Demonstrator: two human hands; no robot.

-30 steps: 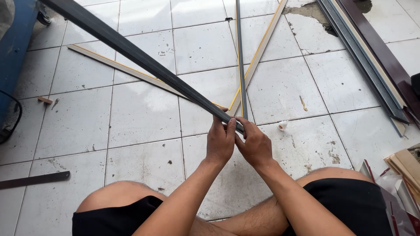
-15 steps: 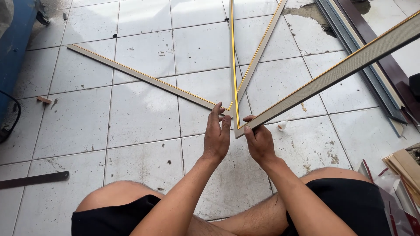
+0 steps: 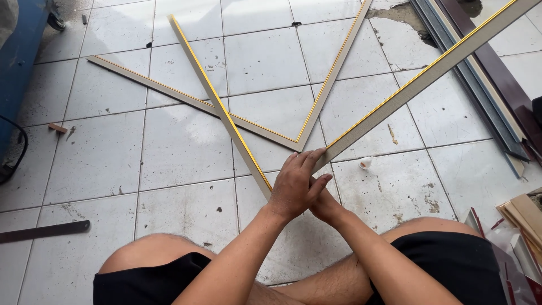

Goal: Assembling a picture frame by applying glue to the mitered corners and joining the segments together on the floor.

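Two long beige strips with a yellow edge meet end to end in front of the seated person, one [image 3: 226, 116] running up and to the left, the other [image 3: 420, 76] up and to the right, so they spread like an open V whose point sits under the hands. The near ends are pressed together there, probably to line up a corner joint (the cut ends themselves are hidden by the fingers). The left hand [image 3: 296, 183] lies on top, fingers closed over the junction and thumb curled to the side; the right hand [image 3: 326, 204] is tucked beneath it, gripping from below, though just what it clamps cannot be told. Both hands are tight together, touching.

Beyond them, on the tiled floor [image 3: 180, 147], another pair of strips [image 3: 271, 129] already lies flat as a finished-looking V, its point just beside the fingertips. A small white scrap [image 3: 365, 164] lies near the right strip. More lengths of trim [image 3: 480, 85] are stacked along the right, a dark bar [image 3: 42, 231] lies at the left, and a blue object [image 3: 17, 56] stands in the far left corner
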